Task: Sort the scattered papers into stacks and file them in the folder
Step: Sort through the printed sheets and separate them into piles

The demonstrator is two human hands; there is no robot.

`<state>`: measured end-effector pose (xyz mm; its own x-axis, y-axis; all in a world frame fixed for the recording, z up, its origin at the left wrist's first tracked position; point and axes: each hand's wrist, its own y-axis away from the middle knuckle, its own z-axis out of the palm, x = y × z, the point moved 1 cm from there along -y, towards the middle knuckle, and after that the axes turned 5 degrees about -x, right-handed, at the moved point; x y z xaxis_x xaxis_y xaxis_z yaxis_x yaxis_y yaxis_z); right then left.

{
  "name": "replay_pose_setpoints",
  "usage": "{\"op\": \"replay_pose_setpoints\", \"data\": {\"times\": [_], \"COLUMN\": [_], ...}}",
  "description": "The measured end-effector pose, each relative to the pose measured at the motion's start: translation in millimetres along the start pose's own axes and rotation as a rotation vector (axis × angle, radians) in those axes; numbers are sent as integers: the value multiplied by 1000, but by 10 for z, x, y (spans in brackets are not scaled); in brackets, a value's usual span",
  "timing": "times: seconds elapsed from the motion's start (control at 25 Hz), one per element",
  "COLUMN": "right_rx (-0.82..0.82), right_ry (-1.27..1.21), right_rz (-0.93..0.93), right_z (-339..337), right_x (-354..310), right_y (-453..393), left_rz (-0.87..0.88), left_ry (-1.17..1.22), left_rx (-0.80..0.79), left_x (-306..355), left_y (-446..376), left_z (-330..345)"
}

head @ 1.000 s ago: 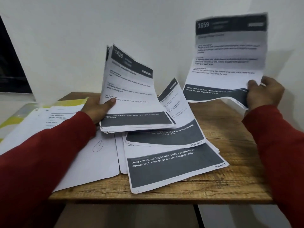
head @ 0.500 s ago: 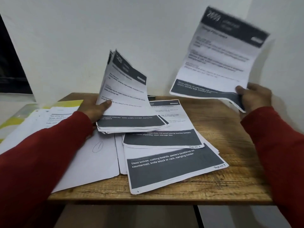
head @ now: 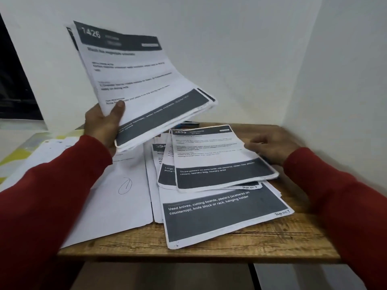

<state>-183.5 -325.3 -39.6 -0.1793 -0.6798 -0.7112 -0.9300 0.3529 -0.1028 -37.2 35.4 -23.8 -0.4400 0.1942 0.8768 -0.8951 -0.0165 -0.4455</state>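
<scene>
My left hand (head: 103,126) grips a stack of printed sheets (head: 136,80) by its lower left corner and holds it tilted above the table; the top page reads 1426. Sheet 2659 (head: 217,160) lies on top of the scattered pile (head: 226,216) on the wooden table (head: 272,245). My right hand (head: 271,148), blurred, is at that sheet's right edge with its fingertips on the paper; whether it still pinches the paper is unclear. A yellow-edged folder (head: 12,158) with punched white pages lies at the far left, partly hidden by my left sleeve.
A blank-backed sheet with a pen-drawn oval (head: 125,186) lies left of the pile. A small dark object (head: 189,123) sits at the table's back edge under the raised stack. White walls close in behind and to the right. A dark window (head: 14,84) is at the left.
My right hand brought sheet 2659 down from the air onto the pile. My left hand lifted its stack from just above the table to well clear of it.
</scene>
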Motion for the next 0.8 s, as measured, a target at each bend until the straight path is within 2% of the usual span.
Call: {"op": "replay_pose_setpoints", "data": {"times": [0.04, 0.08, 0.16, 0.2, 0.24, 0.4, 0.8], "right_rx": [82, 153, 139, 95, 69, 87, 104], "right_ry": [93, 19, -464, -623, -660, -624, -683], "right_rz": [-37, -90, -229, -308, -377, -503, -491], "right_z": [-28, -60, -97, -92, -51, 126, 100], "right_x": [-43, -131, -342, -438, -508, -625, -692], "right_y": [16, 65, 188, 252, 302, 403, 509], "left_rz": [27, 57, 94, 110, 132, 175, 155], "left_ry": [-6, -18, -13, -10, -12, -17, -42], "left_rx": [-77, -151, -287, -343, -382, -425, -432], "left_x": [37, 62, 114, 125, 137, 146, 52], "left_y": [89, 167, 326, 377, 418, 461, 427], "left_z": [88, 162, 297, 338, 371, 403, 375]}}
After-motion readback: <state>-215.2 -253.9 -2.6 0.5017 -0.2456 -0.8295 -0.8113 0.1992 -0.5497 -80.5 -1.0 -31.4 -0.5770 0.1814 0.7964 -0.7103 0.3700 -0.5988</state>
